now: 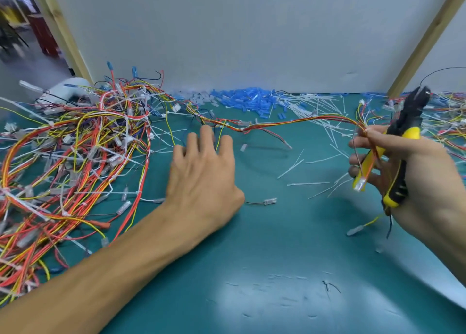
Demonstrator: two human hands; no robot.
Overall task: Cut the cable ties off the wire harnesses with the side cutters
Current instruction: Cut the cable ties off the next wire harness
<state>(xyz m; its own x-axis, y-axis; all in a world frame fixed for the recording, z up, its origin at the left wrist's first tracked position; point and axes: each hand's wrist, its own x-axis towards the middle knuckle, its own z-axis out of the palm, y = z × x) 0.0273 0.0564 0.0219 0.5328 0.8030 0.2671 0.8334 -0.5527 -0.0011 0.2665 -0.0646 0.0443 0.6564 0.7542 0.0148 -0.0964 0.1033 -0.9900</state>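
Observation:
My right hand [413,179] grips the yellow-and-black side cutters [401,134], jaws pointing up toward the back. The same hand pinches one end of a red, yellow and orange wire harness [277,124], which stretches left across the green mat toward the big pile. My left hand [201,169] hovers flat over the mat with fingers spread, its fingertips close to that harness near the middle; it holds nothing. A large tangle of wire harnesses [75,162] with white cable ties and clear connectors covers the left side.
Cut white cable ties [315,121] lie scattered at the back right and middle. Blue plastic sleeves [252,101] are heaped against the white back wall. More harnesses [448,126] sit at the far right. A green mat [277,245] covers the table.

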